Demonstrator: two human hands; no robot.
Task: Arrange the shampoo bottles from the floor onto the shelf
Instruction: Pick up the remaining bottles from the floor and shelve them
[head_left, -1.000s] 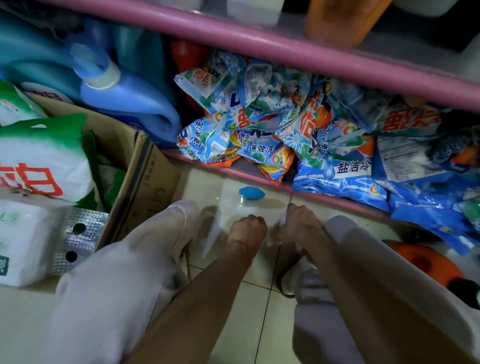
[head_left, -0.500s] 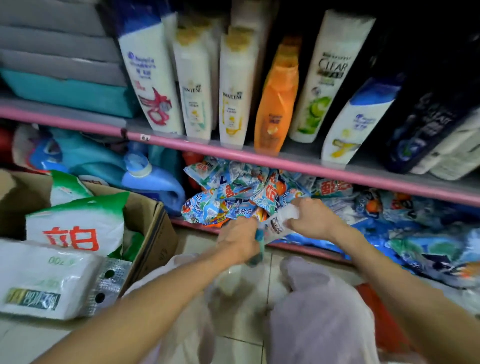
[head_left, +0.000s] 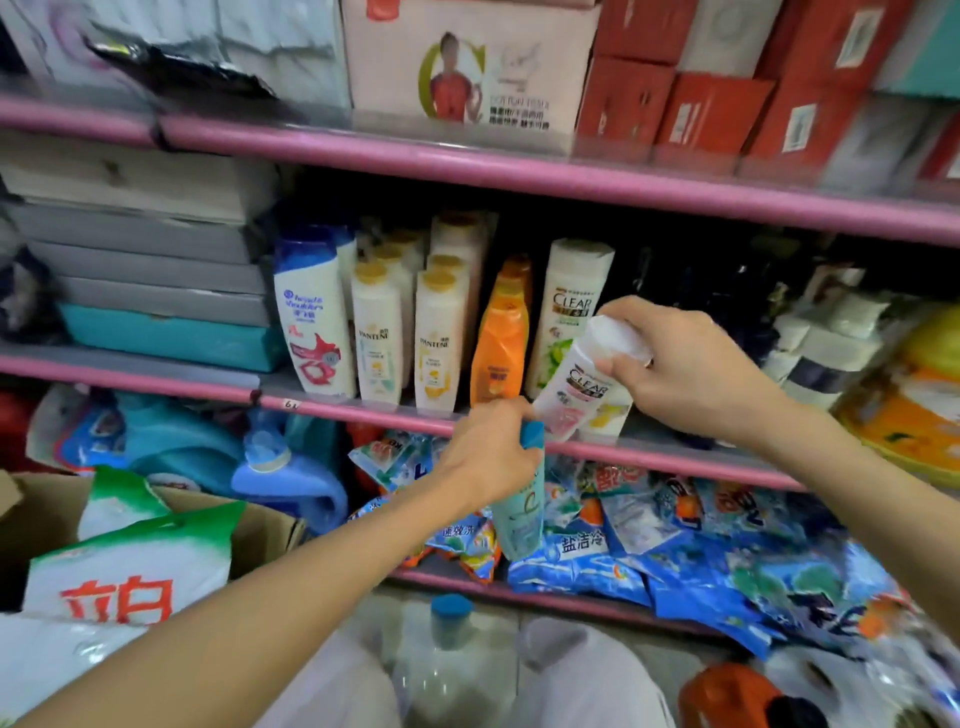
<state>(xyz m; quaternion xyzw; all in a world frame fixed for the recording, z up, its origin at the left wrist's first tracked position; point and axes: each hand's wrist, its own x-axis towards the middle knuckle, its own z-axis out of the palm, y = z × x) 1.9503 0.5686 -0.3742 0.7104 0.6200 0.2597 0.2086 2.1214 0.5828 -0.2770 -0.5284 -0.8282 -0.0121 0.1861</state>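
- Head view: right hand (head_left: 691, 364) gripped a white bottle (head_left: 582, 387), tilted, base nearest the shelf (head_left: 649, 452) gap.
- Left hand (head_left: 488, 457) clutched a teal bottle (head_left: 522, 509), hanging lower, nearer.

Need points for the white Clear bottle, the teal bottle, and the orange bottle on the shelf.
white Clear bottle (head_left: 582, 387), head view, on its front label.
teal bottle (head_left: 519, 512), head view, on its lower body.
orange bottle (head_left: 498, 348), head view, on its front, mid-body.
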